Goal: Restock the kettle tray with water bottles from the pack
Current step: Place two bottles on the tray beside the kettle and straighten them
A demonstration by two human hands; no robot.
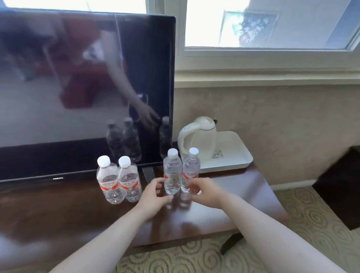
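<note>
Two pairs of clear water bottles with white caps stand upright on a dark wooden desk (70,210). The left pair (118,181) stands untouched in front of the television. The right pair consists of a bottle (172,171) and another (191,169) beside it. My left hand (152,196) curls at the base of the first, fingers apart, just at its side. My right hand (203,191) curls around the base of the second in the same way. A white tray (235,156) behind them carries a white kettle (197,137).
A large black television (83,88) fills the desk's left and back, its stand foot (148,173) between the bottle pairs. The wall and window sill (269,78) lie behind the tray. Patterned carpet (294,218) and a dark cabinet (344,183) are at the right.
</note>
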